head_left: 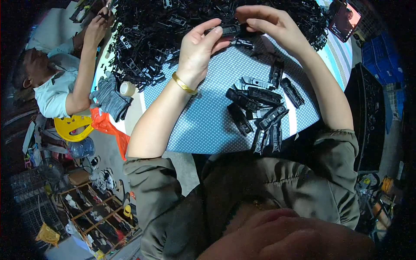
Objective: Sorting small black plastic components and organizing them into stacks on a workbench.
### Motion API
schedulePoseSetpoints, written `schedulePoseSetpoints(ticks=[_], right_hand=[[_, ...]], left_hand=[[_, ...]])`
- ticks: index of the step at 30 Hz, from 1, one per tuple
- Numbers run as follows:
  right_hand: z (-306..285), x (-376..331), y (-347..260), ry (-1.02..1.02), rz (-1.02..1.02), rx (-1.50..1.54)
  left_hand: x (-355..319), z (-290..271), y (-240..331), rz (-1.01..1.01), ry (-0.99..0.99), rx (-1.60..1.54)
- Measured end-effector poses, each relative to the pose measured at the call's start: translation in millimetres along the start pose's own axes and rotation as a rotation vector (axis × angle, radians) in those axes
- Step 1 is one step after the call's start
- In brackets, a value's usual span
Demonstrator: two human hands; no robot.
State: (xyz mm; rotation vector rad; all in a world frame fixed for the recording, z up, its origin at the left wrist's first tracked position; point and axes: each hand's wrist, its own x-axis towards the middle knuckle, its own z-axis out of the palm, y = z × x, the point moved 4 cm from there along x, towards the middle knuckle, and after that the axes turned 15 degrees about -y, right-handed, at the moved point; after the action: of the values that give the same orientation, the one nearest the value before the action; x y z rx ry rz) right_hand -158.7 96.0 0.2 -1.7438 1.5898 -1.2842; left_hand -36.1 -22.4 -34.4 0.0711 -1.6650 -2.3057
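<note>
My left hand (197,47) pinches a black plastic part (229,30) between thumb and fingers, just in front of a big heap of similar parts (143,39). A yellow bangle (183,85) circles that wrist. To the right of the held part, my right hand (275,27) has its fingers curved and apart; nothing plainly shows between them against the dark heap. Nearer to me, a small loose pile of black, long plastic pieces (260,104) lies on the blue dotted cloth (199,117), some pieces overlapping.
Grey gloves (112,96), a tape roll (127,89) and a red plastic bag (106,125) lie at the table's left edge. A co-worker (65,86) handles a small dark piece at far left. A phone (345,21) stands at back right. Blue crates (383,58) are beyond the right side.
</note>
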Motion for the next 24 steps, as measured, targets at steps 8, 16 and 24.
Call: schedulePoseSetpoints(ticks=[8, 16, 24], right_hand=[[10.5, -3.5, 8.6, -0.143, 0.226, 0.119], [-16.0, -6.6, 16.5, -0.040, 0.326, 0.080], [28.7, -9.8, 2.3, -0.128, 0.065, -0.901]], left_hand=[[-2.2, 11.4, 8.5, 0.017, -0.207, 0.085], [-12.9, 34.4, 1.7, -0.291, -0.581, 0.589], [3.0, 17.4, 20.9, 0.202, -0.039, 1.221]])
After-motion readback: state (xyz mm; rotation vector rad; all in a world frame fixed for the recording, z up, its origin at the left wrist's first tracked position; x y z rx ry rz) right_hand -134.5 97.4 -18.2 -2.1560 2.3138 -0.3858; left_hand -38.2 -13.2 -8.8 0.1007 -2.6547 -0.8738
